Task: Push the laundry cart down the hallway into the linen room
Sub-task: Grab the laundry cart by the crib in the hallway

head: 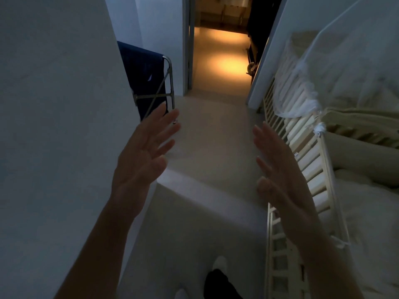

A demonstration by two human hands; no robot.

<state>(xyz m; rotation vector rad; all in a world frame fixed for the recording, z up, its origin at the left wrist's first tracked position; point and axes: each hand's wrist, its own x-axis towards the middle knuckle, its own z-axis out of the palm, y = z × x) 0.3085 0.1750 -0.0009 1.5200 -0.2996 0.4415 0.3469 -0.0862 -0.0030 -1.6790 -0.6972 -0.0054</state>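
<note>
Two bare hands reach forward, fingers spread, grasping nothing: the left hand [142, 152] and the right hand [278, 169]; one laundry cart [151, 83], navy fabric on a metal frame, stands beyond the left fingertips beside the wall [54, 104]; one slatted crib [302, 152] lines the right; one doorway [220, 57] glows ahead.

Navy laundry cart [146, 80] behind wall corner

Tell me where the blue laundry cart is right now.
In the head view, the blue laundry cart sits left of centre, half hidden behind the white wall corner, just beyond the open left hand and short of the lit doorway.
</note>
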